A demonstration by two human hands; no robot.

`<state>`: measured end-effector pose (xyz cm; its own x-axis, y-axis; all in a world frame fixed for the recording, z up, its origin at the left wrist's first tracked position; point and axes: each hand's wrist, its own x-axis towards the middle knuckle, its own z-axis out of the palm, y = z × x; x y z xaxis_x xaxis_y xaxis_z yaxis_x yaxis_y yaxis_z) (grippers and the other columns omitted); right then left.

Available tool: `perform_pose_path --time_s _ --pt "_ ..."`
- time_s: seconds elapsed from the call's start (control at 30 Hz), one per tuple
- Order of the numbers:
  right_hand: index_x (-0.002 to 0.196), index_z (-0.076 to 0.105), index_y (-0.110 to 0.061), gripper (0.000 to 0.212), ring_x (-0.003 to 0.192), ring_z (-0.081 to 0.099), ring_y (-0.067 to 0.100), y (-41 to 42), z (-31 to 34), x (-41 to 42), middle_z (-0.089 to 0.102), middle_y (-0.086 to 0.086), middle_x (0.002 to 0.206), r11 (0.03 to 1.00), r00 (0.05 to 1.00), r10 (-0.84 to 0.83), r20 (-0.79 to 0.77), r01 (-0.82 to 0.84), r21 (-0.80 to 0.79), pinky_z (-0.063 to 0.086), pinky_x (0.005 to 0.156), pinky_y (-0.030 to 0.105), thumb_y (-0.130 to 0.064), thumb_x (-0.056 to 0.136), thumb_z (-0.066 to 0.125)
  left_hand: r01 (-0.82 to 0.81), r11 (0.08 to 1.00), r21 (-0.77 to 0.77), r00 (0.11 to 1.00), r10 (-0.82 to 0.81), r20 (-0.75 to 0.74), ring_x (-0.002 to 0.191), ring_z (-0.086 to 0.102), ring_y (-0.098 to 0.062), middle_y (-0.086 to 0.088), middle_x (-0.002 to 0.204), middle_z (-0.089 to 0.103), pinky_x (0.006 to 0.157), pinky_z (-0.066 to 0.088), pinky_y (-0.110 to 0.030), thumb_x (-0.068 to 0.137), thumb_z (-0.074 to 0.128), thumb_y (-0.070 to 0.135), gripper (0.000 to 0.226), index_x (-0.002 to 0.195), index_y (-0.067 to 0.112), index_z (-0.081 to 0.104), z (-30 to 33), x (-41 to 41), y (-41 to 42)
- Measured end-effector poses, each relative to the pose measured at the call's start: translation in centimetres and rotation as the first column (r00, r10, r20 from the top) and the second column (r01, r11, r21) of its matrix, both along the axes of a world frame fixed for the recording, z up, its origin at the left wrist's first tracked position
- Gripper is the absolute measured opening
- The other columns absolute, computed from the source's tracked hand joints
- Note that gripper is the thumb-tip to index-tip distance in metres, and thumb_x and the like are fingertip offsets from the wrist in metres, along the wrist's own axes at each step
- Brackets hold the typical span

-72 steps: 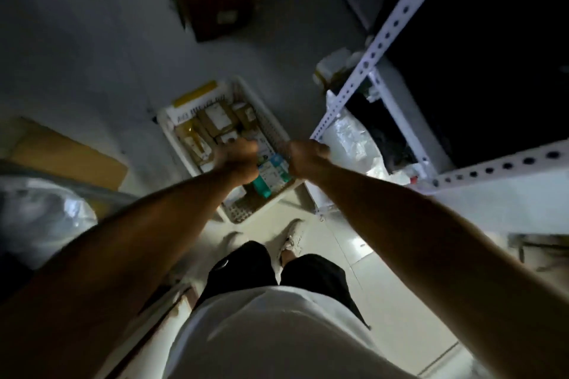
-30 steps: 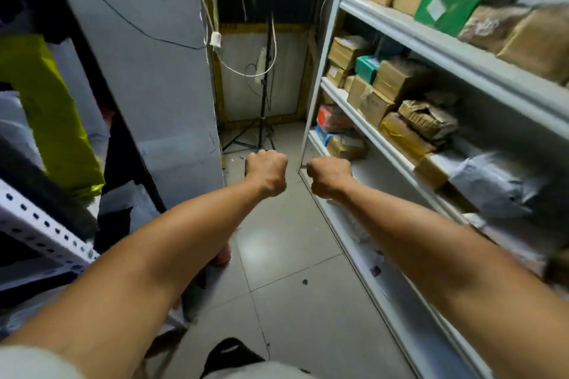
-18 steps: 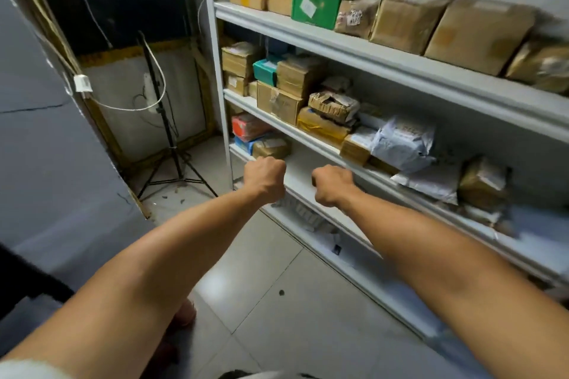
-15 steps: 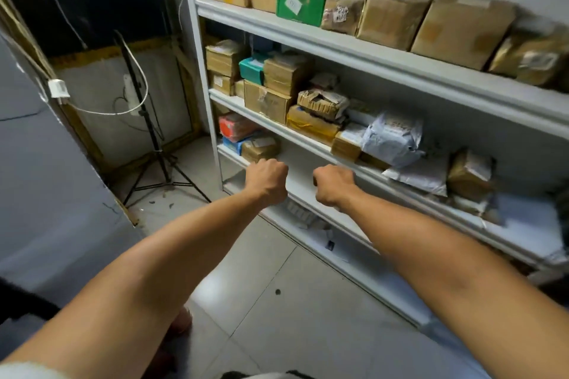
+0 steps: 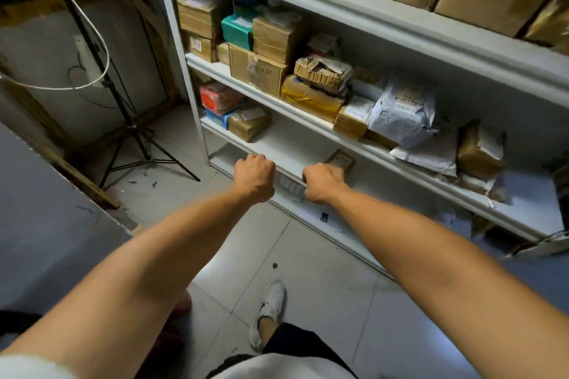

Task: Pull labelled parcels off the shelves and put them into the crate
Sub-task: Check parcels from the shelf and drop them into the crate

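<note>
A white shelving unit (image 5: 385, 23) stands ahead and to the right, stacked with taped brown parcels. Among them are a teal box (image 5: 235, 31), a red parcel (image 5: 217, 97) and a grey poly bag (image 5: 403, 111). A small flat labelled parcel (image 5: 340, 160) lies alone on the lower shelf. My left hand (image 5: 255, 177) is a fist holding nothing, out in front of that shelf's edge. My right hand (image 5: 321, 181) is also curled into a fist, just in front of the small flat parcel and holding nothing. The crate is out of view.
A black tripod stand (image 5: 129, 120) and a hanging white cable (image 5: 92, 40) stand at the left back corner. A grey panel (image 5: 46, 224) closes the left side. The tiled floor (image 5: 308, 280) runs between it and the shelves, with my white shoe (image 5: 272, 301) on it.
I have turned from looking down at the crate on the floor to facing the shelves. Both fists stay held out in front and now sit lower, at the lower shelf's edge.
</note>
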<state>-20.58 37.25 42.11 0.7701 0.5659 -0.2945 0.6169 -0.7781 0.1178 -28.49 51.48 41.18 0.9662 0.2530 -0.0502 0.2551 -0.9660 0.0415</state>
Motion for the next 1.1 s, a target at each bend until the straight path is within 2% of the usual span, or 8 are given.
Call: perform_pose_path --time_s 0.1,0.27,0.43,0.57,0.73,0.9,1.03,1.1 --pt "0.105 0.068 -0.021 0.023 0.103 0.066 0.030 3.3 -0.7 2.7 0.067 0.004 0.106 1.000 0.999 0.015 -0.041 -0.014 0.010 0.046 0.073 0.032 -0.014 0.083 0.062 -0.029 0.999 -0.022 0.999 0.028 -0.039 0.098 0.054 -0.026 -0.008 0.100 0.057 0.073 0.042 -0.036 0.088 0.062 0.012 0.023 0.111 0.011 0.066 -0.5 1.2 3.0" --pt "0.103 0.067 -0.020 0.021 0.096 0.065 0.029 9.3 -2.1 7.2 0.067 0.004 0.103 0.998 0.995 0.058 -0.083 -0.057 0.017 0.045 0.070 0.032 -0.014 0.083 0.063 -0.089 0.996 -0.019 0.993 0.087 -0.084 0.081 0.045 -0.022 -0.005 0.085 0.048 0.073 0.045 -0.036 0.087 0.061 0.008 0.008 0.095 0.009 0.064 -1.3 4.3 8.7" --pt "0.104 0.063 -0.020 0.019 0.096 0.065 0.029 14.2 -3.4 10.7 0.065 0.004 0.100 0.988 0.982 0.148 -0.121 -0.153 -0.033 0.048 0.072 0.032 -0.013 0.087 0.060 -0.170 0.985 -0.039 0.982 0.166 -0.094 0.082 0.043 -0.021 -0.005 0.084 0.048 0.070 0.038 -0.035 0.088 0.061 0.010 0.009 0.086 0.015 0.054 -1.8 7.5 13.4" --pt "0.095 0.053 -0.020 0.014 0.087 0.059 0.028 17.7 -4.6 12.7 0.060 0.004 0.094 0.977 0.966 0.195 -0.168 -0.207 -0.056 0.044 0.071 0.031 -0.012 0.086 0.061 -0.207 0.976 -0.063 0.972 0.198 -0.125 0.087 0.048 -0.022 -0.006 0.089 0.054 0.078 0.040 -0.034 0.089 0.059 0.009 0.005 0.089 0.014 0.059 -3.5 9.3 16.6" --pt "0.102 0.062 -0.018 0.020 0.089 0.059 0.027 22.9 -6.7 15.8 0.060 0.004 0.096 0.960 0.954 0.231 -0.193 -0.255 -0.114 0.048 0.072 0.032 -0.010 0.084 0.061 -0.217 0.974 -0.059 0.955 0.199 -0.219 0.092 0.050 -0.024 -0.008 0.099 0.055 0.078 0.042 -0.034 0.089 0.058 0.010 0.012 0.100 0.010 0.063 -7.2 11.7 21.3" --pt "0.104 0.064 -0.018 0.022 0.087 0.059 0.027 28.4 -10.2 19.0 0.066 0.004 0.104 0.967 0.958 0.174 -0.227 -0.210 -0.142 0.044 0.069 0.031 -0.009 0.084 0.063 -0.221 0.971 -0.095 0.936 0.184 -0.301 0.104 0.055 -0.028 -0.010 0.105 0.059 0.089 0.049 -0.039 0.090 0.059 0.012 0.018 0.108 0.011 0.063 -11.2 15.3 26.9" --pt "0.120 0.062 -0.024 0.037 0.106 0.062 0.027 32.6 -14.0 21.7 0.064 0.002 0.115 0.984 0.948 0.049 -0.315 -0.100 -0.147 0.045 0.077 0.030 -0.011 0.085 0.064 -0.220 0.966 -0.136 0.924 0.162 -0.347 0.109 0.055 -0.028 -0.008 0.110 0.060 0.093 0.047 -0.040 0.089 0.060 0.012 0.025 0.114 0.013 0.064 -15.6 18.8 31.4" --pt "0.122 0.063 -0.026 0.039 0.108 0.062 0.027 34.7 -16.5 23.5 0.064 0.002 0.118 0.990 0.936 -0.026 -0.351 -0.023 -0.137 0.046 0.079 0.029 -0.013 0.085 0.064 -0.216 0.963 -0.163 0.929 0.151 -0.338 0.109 0.055 -0.027 -0.007 0.110 0.060 0.092 0.046 -0.040 0.087 0.060 0.011 0.028 0.115 0.014 0.065 -18.6 20.7 33.7"
